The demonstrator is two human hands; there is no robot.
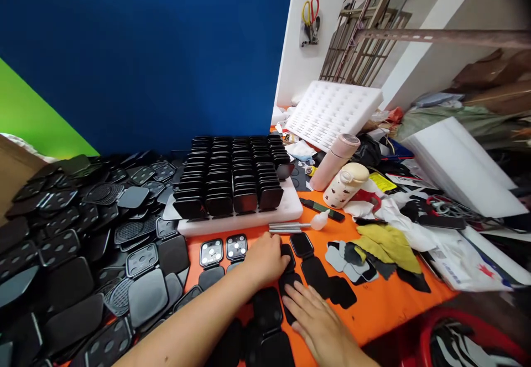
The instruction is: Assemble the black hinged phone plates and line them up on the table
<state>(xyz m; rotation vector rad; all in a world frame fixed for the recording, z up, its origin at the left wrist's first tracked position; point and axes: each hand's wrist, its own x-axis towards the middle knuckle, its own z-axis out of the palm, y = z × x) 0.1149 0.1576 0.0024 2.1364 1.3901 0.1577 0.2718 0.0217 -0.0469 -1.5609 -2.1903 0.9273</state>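
Lays the right hand [313,314] flat, loosely spread and gripping nothing, over a black case [287,279] on the counter [373,312], probably to steady it; curls the left hand [267,259] at its far half, cannot tell whether gripping.

An orange-topped table [365,314] carries a heap of black cases [68,281] along its left side and, toward the back, a white foam block [240,221]. In front of the block lie two open cases [211,252] with round discs, metal rods [286,227] and a white squeeze bottle [318,221], with black hinged cases [267,307] nearer the front edge. To the right are a pink bottle [334,163], a cream flask [343,191], grey rounded pads [335,257] and a mustard-yellow cloth [385,245].
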